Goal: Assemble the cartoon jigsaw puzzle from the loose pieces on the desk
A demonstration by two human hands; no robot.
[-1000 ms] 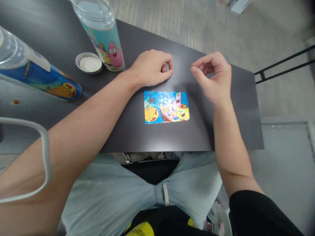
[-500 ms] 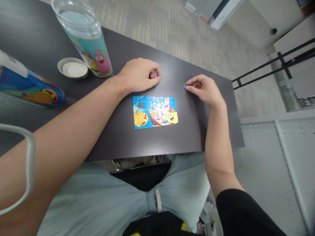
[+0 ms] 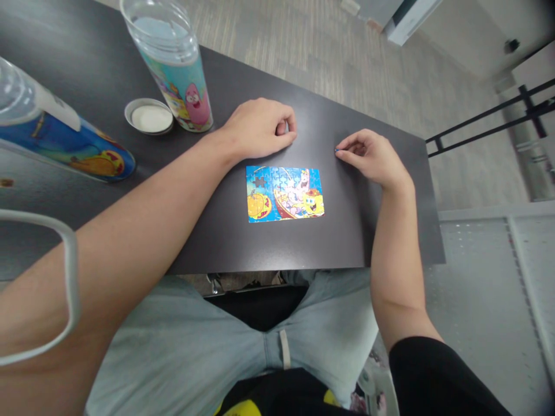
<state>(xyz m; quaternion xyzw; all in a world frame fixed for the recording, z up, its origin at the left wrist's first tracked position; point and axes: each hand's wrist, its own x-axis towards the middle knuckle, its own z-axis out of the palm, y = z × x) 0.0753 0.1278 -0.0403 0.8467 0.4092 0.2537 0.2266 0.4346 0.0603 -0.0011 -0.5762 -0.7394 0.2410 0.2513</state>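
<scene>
A small jigsaw puzzle [image 3: 284,202] with a colourful cartoon picture lies flat on the dark table. One dark, piece-shaped gap shows in its upper left part. My right hand [image 3: 368,153], to the right of the puzzle, pinches a tiny blue puzzle piece [image 3: 336,150] between thumb and fingertips. Only a sliver of that piece shows past the fingers. Beyond the puzzle's far edge, my left hand [image 3: 262,130] rests on the table with its fingers curled closed, and no object shows in it.
At the left stand a clear cartoon-printed canister [image 3: 195,98] and a second, blue-printed canister [image 3: 91,147]. A round white-centred lid [image 3: 150,117] lies between them. A white cable [image 3: 71,277] loops at the lower left. The table's [image 3: 403,231] right edge borders a black metal frame [image 3: 481,130].
The whole view has shifted, so everything appears further right. The puzzle piece in my right hand shows less of its blue face. My left hand keeps its place beyond the puzzle.
</scene>
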